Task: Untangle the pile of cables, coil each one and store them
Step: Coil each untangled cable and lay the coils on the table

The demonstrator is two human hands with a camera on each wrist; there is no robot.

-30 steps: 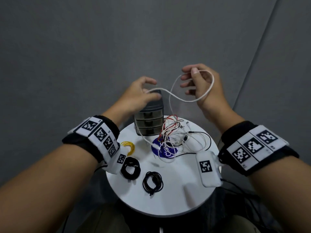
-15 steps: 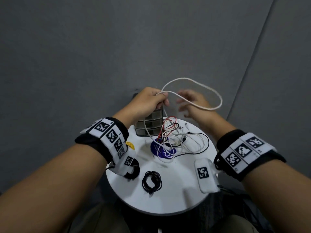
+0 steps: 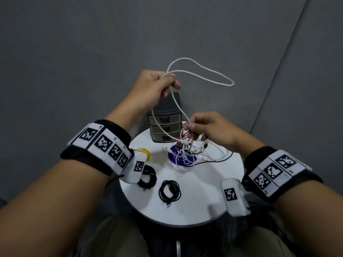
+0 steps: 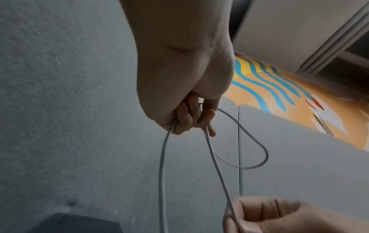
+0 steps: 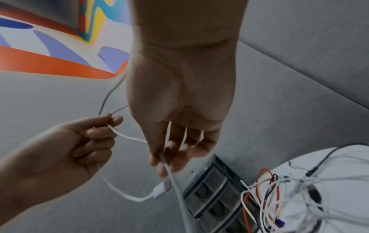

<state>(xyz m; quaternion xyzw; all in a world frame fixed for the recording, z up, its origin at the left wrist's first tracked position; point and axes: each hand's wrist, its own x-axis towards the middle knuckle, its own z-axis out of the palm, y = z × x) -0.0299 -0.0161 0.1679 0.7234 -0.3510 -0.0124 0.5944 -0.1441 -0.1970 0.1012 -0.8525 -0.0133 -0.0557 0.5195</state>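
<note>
A white cable [image 3: 202, 71] loops in the air above the round table. My left hand [image 3: 157, 88] pinches the loop's crossing, raised over the drawer unit; in the left wrist view the left hand [image 4: 189, 116] has curled fingers round two strands of the white cable [image 4: 217, 173]. My right hand [image 3: 202, 127] pinches a lower stretch of the same cable just above the tangled pile [image 3: 193, 147]. In the right wrist view the right hand [image 5: 165, 159] holds the strand, and the cable's white USB plug [image 5: 161, 189] hangs below.
A grey three-drawer unit [image 3: 165, 125] stands at the back of the white round table [image 3: 196, 204]. Two coiled black cables [image 3: 169, 191] [image 3: 148, 178] and a yellow coil [image 3: 143, 152] lie at the front left. A blue disc [image 3: 187, 160] sits under the pile.
My left hand has taken the loop and lifted it up and back. My right hand let the loop go, dropped toward the pile and now pinches a lower stretch of the cable.
</note>
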